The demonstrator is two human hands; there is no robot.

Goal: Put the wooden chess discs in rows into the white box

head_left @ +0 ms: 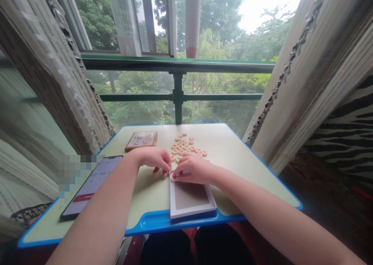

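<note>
A right hand [194, 169] pinched a single round game disc [173, 178] between its fingertips inside the far left corner of a shallow, white-walled tray [192, 212]. The left hand [155, 159], fingers curled, hung just beside that corner; whether it gripped anything could not be told. The tray's brown floor showed below the right hand, its near end over the blue trim at the tabletop's near edge. Past the hands, a cluster of pale discs [186, 147], many with red or dark characters, reached toward the tabletop's far edge. Left of them, a flat box [141, 139] bore dark writing too small to read. Along the left edge, a phone [87, 191], partly behind the forearm, displayed "00:00:3" above a red bar. Pale tabletop [239, 156] stretched from the cluster to the right edge.
</note>
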